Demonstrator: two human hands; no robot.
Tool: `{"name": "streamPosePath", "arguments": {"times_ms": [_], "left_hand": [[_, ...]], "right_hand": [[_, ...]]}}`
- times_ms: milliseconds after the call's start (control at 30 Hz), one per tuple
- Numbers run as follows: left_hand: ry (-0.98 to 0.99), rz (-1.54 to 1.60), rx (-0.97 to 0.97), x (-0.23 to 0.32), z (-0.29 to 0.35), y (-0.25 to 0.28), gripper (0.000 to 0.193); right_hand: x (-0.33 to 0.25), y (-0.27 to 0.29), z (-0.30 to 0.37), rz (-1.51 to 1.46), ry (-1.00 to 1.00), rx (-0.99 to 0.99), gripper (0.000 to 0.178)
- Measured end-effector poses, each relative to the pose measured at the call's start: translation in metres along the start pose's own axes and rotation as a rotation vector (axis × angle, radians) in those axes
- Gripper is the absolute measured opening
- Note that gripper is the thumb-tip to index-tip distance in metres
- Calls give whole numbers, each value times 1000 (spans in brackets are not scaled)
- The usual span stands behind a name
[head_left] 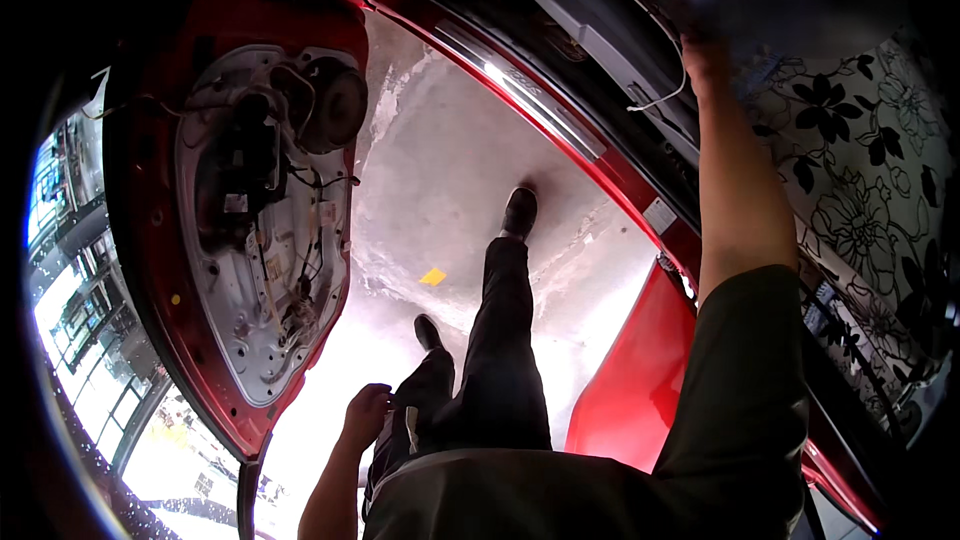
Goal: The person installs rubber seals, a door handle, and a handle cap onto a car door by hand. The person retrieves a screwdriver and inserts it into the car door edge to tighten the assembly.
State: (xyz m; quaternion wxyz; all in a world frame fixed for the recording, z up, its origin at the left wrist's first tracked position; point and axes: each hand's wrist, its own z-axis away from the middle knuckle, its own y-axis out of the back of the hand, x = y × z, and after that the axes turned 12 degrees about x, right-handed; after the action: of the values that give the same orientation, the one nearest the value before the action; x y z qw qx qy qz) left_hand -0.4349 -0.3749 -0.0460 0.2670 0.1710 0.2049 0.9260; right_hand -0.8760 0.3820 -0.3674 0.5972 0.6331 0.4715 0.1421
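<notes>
I stand beside an open red car door whose inner panel is stripped, showing a pale metal frame, wires and a round speaker. My left hand hangs low at my hip, fingers curled against my dark trousers, holding nothing I can see. My right arm reaches up into the car; the right hand is at the seat edge near a white cable, its fingers hidden in blur. The seat has a black-and-white flower cover.
Grey concrete floor lies between door and car body, with a small yellow scrap on it. The red door sill with a metal strip runs diagonally. My two black shoes stand on the floor.
</notes>
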Motion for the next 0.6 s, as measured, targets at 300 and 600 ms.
{"name": "streamPosePath", "arguments": {"times_ms": [300, 600], "left_hand": [[23, 32, -13, 1, -13, 14, 27], [-698, -363, -116, 112, -4, -9, 32]], "right_hand": [[-52, 116, 98, -769, -239, 59, 55], [-173, 424, 366, -1118, -305, -50, 85]]}}
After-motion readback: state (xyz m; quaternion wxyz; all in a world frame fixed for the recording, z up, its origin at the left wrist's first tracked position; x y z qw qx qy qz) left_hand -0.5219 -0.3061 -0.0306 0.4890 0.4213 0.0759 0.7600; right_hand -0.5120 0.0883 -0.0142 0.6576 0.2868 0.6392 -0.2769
